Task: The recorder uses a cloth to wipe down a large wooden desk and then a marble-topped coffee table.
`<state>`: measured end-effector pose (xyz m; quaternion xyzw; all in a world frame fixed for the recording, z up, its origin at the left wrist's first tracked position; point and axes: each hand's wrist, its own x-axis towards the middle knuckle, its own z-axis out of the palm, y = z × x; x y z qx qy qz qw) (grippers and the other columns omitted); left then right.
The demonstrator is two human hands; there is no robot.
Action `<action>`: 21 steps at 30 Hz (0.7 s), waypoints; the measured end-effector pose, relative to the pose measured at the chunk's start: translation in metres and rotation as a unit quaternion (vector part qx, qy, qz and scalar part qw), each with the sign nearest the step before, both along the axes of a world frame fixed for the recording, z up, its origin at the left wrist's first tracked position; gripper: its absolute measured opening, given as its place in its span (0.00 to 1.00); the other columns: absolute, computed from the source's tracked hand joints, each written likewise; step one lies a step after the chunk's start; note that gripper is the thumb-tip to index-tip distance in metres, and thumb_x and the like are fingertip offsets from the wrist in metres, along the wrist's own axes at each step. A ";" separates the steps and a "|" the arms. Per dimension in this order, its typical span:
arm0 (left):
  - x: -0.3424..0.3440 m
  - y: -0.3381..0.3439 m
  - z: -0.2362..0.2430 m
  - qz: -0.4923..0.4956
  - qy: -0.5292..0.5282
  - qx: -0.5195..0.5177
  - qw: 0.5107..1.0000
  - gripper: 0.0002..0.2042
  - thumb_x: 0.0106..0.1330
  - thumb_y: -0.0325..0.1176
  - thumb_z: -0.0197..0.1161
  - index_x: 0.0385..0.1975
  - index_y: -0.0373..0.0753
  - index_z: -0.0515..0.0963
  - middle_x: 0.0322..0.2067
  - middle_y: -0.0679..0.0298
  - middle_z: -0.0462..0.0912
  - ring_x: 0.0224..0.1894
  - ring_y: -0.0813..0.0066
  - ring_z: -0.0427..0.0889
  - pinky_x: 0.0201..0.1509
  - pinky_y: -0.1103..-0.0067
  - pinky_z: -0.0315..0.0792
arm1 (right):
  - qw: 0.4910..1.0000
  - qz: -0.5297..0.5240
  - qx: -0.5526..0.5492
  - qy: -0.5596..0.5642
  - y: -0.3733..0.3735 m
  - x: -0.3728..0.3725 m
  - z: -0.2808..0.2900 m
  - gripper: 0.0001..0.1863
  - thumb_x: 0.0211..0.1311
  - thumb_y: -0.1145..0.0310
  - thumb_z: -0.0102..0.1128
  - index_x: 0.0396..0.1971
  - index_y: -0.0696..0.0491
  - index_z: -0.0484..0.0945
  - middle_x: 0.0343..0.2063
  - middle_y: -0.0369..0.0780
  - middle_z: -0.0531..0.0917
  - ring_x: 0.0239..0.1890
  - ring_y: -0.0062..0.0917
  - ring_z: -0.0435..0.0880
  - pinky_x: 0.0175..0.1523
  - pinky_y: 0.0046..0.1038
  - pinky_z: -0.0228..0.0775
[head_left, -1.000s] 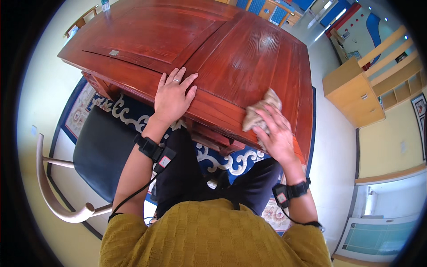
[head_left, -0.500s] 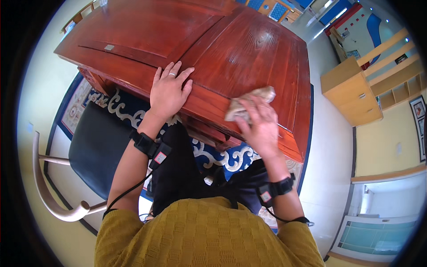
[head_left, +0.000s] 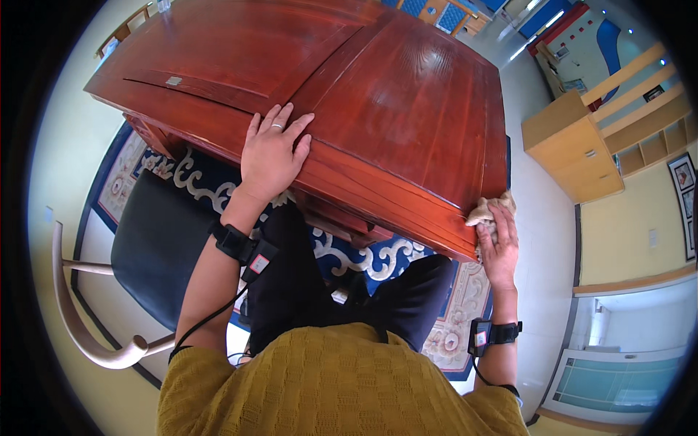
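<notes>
A large reddish-brown wooden desk (head_left: 407,109) with a glossy panelled top stretches out before me. My left hand (head_left: 273,156) lies flat near its front edge, fingers spread, a ring on one of them. At the desk's near right corner, my right hand (head_left: 500,243) presses a crumpled beige cloth (head_left: 491,209) against the edge. Part of the cloth hangs over the corner, and its underside is hidden. Both wrists carry black straps with small boxes and cables.
A black-seated chair (head_left: 163,247) with a curved pale wood rail stands at my left. Under the desk lies a blue patterned carpet (head_left: 378,261). To the right are a light wood cabinet (head_left: 567,156) with shelves and a low glass-fronted unit (head_left: 618,389).
My right hand has slid the cloth to the right along the desk's front edge, out to the near right corner. My left hand stays in nearly the same place.
</notes>
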<state>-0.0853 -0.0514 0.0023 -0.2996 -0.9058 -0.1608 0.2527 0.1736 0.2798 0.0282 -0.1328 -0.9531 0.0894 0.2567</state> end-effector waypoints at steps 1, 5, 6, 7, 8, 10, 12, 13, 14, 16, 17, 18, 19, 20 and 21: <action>-0.001 0.000 -0.001 -0.001 -0.003 0.001 1.000 0.18 0.68 0.42 0.52 0.57 0.51 0.73 0.59 0.54 0.71 0.64 0.58 0.67 0.69 0.62 0.55 | 0.999 -0.024 -0.023 -0.005 0.000 0.005 0.000 0.21 0.60 0.63 0.62 0.53 0.50 0.75 0.56 0.45 0.73 0.59 0.43 0.71 0.63 0.39 0.64; -0.001 0.002 -0.002 0.004 0.003 0.001 1.000 0.18 0.68 0.42 0.52 0.57 0.52 0.73 0.60 0.55 0.71 0.64 0.59 0.66 0.69 0.62 0.54 | 0.998 -0.046 0.034 -0.005 -0.004 0.001 -0.003 0.21 0.59 0.65 0.62 0.53 0.50 0.74 0.56 0.44 0.74 0.60 0.41 0.70 0.64 0.39 0.61; -0.001 0.003 -0.001 0.002 0.000 0.002 1.000 0.18 0.68 0.42 0.52 0.57 0.53 0.73 0.60 0.56 0.71 0.64 0.59 0.66 0.70 0.62 0.54 | 0.996 -0.055 0.067 -0.008 -0.005 -0.003 -0.003 0.21 0.58 0.65 0.62 0.53 0.49 0.74 0.56 0.44 0.74 0.60 0.40 0.70 0.64 0.40 0.61; -0.001 0.005 -0.001 -0.001 0.001 0.001 1.000 0.18 0.68 0.42 0.52 0.57 0.53 0.73 0.60 0.56 0.71 0.64 0.59 0.66 0.70 0.62 0.54 | 0.996 -0.059 0.067 -0.008 -0.008 -0.007 -0.004 0.21 0.58 0.65 0.62 0.53 0.49 0.74 0.56 0.44 0.74 0.60 0.40 0.70 0.64 0.40 0.61; -0.002 0.006 -0.002 0.005 -0.001 -0.001 1.000 0.18 0.68 0.42 0.52 0.57 0.53 0.73 0.60 0.56 0.71 0.64 0.59 0.66 0.70 0.62 0.54 | 0.996 -0.047 0.071 -0.008 -0.014 -0.014 -0.004 0.22 0.58 0.64 0.62 0.53 0.49 0.75 0.55 0.43 0.74 0.60 0.39 0.71 0.63 0.40 0.61; -0.002 0.004 -0.002 0.011 0.000 -0.007 1.000 0.18 0.68 0.42 0.52 0.57 0.53 0.73 0.60 0.56 0.71 0.64 0.59 0.66 0.70 0.62 0.54 | 0.996 -0.014 0.091 -0.001 -0.034 -0.033 -0.006 0.23 0.56 0.62 0.63 0.53 0.48 0.75 0.55 0.43 0.74 0.60 0.38 0.70 0.62 0.41 0.61; -0.002 0.002 -0.002 0.019 0.000 -0.006 1.000 0.18 0.68 0.41 0.52 0.57 0.53 0.73 0.60 0.56 0.71 0.64 0.59 0.66 0.70 0.63 0.54 | 0.995 0.048 0.088 0.009 -0.062 -0.054 -0.003 0.24 0.54 0.62 0.64 0.53 0.47 0.74 0.55 0.42 0.73 0.61 0.37 0.69 0.63 0.41 0.60; -0.002 0.003 -0.001 0.017 0.004 -0.009 1.000 0.18 0.68 0.41 0.52 0.57 0.53 0.73 0.60 0.56 0.71 0.64 0.59 0.66 0.70 0.63 0.54 | 0.994 0.076 0.081 0.020 -0.075 -0.065 -0.003 0.24 0.54 0.62 0.64 0.53 0.47 0.75 0.55 0.42 0.74 0.61 0.37 0.69 0.63 0.41 0.59; -0.001 0.004 -0.001 0.014 0.002 -0.007 1.000 0.18 0.68 0.41 0.52 0.57 0.53 0.73 0.59 0.56 0.71 0.64 0.59 0.66 0.70 0.63 0.54 | 0.992 0.094 0.077 0.016 -0.088 -0.075 -0.004 0.23 0.55 0.60 0.64 0.52 0.47 0.75 0.55 0.42 0.74 0.61 0.37 0.69 0.63 0.41 0.59; -0.002 0.006 0.000 0.007 0.005 -0.008 1.000 0.18 0.68 0.41 0.52 0.57 0.53 0.73 0.59 0.56 0.71 0.64 0.59 0.66 0.69 0.63 0.54 | 0.989 0.133 0.056 0.031 -0.107 -0.095 -0.004 0.22 0.56 0.58 0.63 0.51 0.47 0.76 0.55 0.43 0.74 0.61 0.39 0.69 0.64 0.41 0.59; -0.001 0.008 -0.001 0.005 0.002 -0.006 1.000 0.18 0.68 0.41 0.52 0.57 0.53 0.73 0.59 0.55 0.71 0.64 0.58 0.66 0.69 0.63 0.54 | 0.986 0.151 0.047 0.043 -0.111 -0.101 -0.004 0.22 0.56 0.57 0.62 0.51 0.47 0.76 0.55 0.44 0.74 0.61 0.39 0.68 0.64 0.41 0.59; -0.001 0.007 -0.001 0.005 -0.002 -0.004 1.000 0.18 0.68 0.41 0.51 0.57 0.53 0.73 0.59 0.55 0.71 0.64 0.58 0.66 0.69 0.62 0.55 | 0.987 0.150 0.044 0.048 -0.111 -0.102 -0.004 0.22 0.56 0.57 0.62 0.51 0.47 0.76 0.55 0.44 0.74 0.61 0.39 0.68 0.64 0.41 0.59; -0.001 0.007 -0.001 0.004 0.002 -0.007 1.000 0.18 0.68 0.41 0.51 0.57 0.53 0.73 0.59 0.55 0.71 0.64 0.58 0.66 0.69 0.62 0.55 | 0.986 0.157 0.031 0.039 -0.112 -0.103 -0.004 0.23 0.56 0.57 0.63 0.52 0.46 0.76 0.56 0.44 0.73 0.62 0.40 0.68 0.64 0.41 0.58; 0.000 0.006 -0.001 0.003 0.000 -0.007 1.000 0.18 0.68 0.41 0.51 0.57 0.52 0.73 0.59 0.55 0.71 0.64 0.58 0.67 0.69 0.62 0.55 | 0.986 0.163 0.019 0.030 -0.111 -0.103 -0.004 0.23 0.56 0.57 0.63 0.53 0.45 0.76 0.56 0.44 0.73 0.63 0.40 0.67 0.65 0.41 0.58; 0.000 0.005 -0.002 0.004 -0.003 -0.006 1.000 0.18 0.68 0.42 0.51 0.57 0.52 0.73 0.59 0.55 0.71 0.64 0.58 0.67 0.69 0.62 0.55 | 0.986 0.164 0.018 0.033 -0.109 -0.102 -0.003 0.23 0.56 0.57 0.63 0.53 0.45 0.76 0.56 0.44 0.73 0.63 0.40 0.67 0.65 0.41 0.58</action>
